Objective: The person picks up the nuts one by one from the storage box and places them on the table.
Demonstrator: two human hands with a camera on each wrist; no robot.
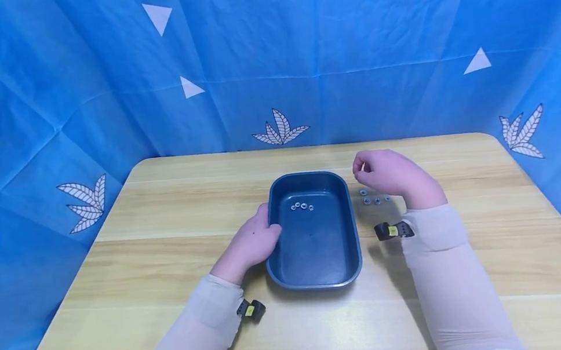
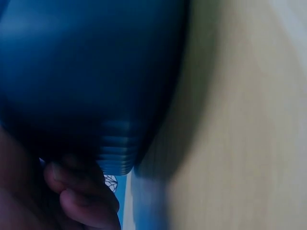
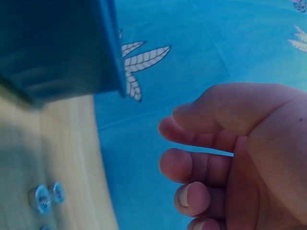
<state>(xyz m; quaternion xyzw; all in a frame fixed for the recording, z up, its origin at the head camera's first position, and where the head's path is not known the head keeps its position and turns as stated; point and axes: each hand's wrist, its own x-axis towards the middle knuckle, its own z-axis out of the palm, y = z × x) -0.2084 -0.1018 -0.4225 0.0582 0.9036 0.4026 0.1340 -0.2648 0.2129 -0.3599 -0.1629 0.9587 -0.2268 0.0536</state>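
Tray (image 1: 313,252) near the middle of the counter (image 1: 159,213), dark blue, long side running away from you, and your left grip (image 1: 253,239) has it firmly by the left wall: thumb over the rim, fingers curled on the outside. That hold looks meant to steady it, so the tray doesn't slide while your other arm works. Four small metal nuts (image 1: 304,206) lie loose inside, bunched toward the far end. Over the right-hand rim, more nuts (image 1: 377,201) sit on the counter, at least four in view, presumably placed there for easy reach.

And your right grip (image 1: 390,173) hovers near them, to the right of the tray, fingers curled, thumb drawn close to the index finger! Anything in it? Nothing shows between the tips, but a tiny nut could hide there, so I can't tell.

Now the lettering: both wrist straps (image 1: 258,311) carry a yellow label (image 1: 249,311), too small to read from up here. No brand shows on the tray, and the blue backdrop (image 1: 373,29) bears printed leaves (image 1: 280,131) and pale triangles (image 1: 158,16), no readable words.
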